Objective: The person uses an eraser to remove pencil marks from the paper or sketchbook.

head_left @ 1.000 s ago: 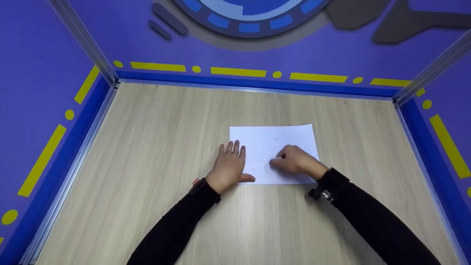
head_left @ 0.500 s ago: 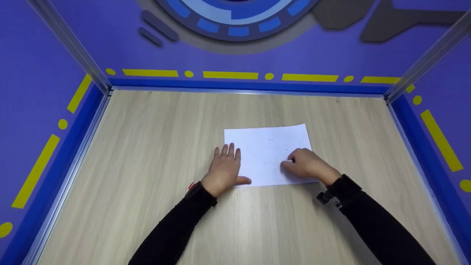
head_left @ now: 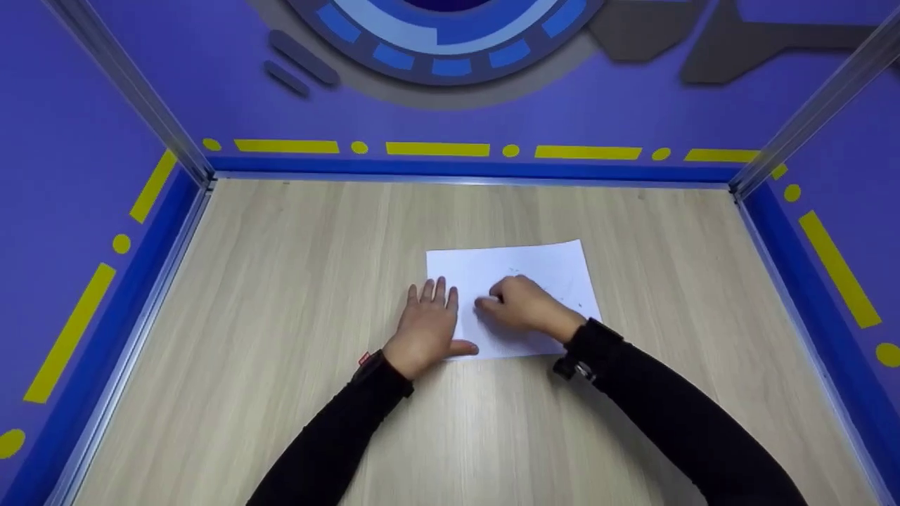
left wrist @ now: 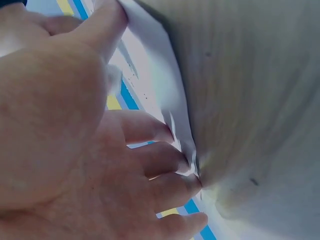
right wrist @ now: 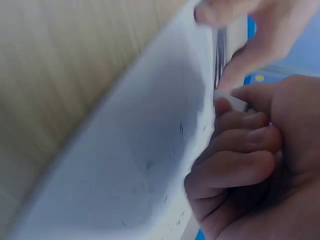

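A sheet of white paper lies on the wooden table, with small dark crumbs scattered over it. My left hand rests flat across the paper's left edge, fingers spread and thumb out near the front edge. On the middle of the sheet, my right hand has its fingers curled and pinches a small white eraser against the surface. Most of the eraser is hidden by the fingers; a white corner of the eraser also shows in the left wrist view.
Blue-purple panels with yellow marks enclose the table at the back and both sides, joined by metal corner posts. Both forearms wear black sleeves, with dark bands at the wrists.
My right hand moves right across the paper, then back left, ending close to the left hand. More crumbs show on the right of the sheet. The left hand stays on the paper.
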Tool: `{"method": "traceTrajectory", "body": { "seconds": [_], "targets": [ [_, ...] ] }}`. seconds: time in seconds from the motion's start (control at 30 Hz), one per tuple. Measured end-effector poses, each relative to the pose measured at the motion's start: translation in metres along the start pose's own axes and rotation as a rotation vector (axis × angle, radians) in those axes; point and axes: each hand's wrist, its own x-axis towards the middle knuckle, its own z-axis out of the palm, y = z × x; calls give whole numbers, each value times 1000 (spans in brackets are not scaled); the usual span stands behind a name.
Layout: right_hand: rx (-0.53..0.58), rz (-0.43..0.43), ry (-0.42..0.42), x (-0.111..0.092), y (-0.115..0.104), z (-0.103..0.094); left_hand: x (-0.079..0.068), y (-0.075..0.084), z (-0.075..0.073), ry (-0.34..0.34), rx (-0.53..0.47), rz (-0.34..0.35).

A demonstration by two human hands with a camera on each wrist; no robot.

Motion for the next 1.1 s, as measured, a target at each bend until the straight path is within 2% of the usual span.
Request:
{"method": "traceTrajectory", "body": {
  "seconds": [0.1, 0.2, 0.5, 0.67, 0.87, 1.1],
  "targets": [
    [13, 9, -3, 7, 3, -4, 0, 2, 1, -4, 2, 1],
    [18, 6, -43, 9, 6, -5, -1, 3, 0, -15, 8, 1],
    [41, 9, -119, 6, 14, 0, 0, 3, 4, -20, 2, 8],
    [49, 43, -186, 1, 15, -1, 0, 4, 3, -31, 9, 4],
    [32, 9, -232, -6, 14, -1, 0, 3, 0, -28, 36, -18],
    [7, -41, -274, -19, 15, 2, -1, 1, -1, -38, 11, -25]
  ]
}}
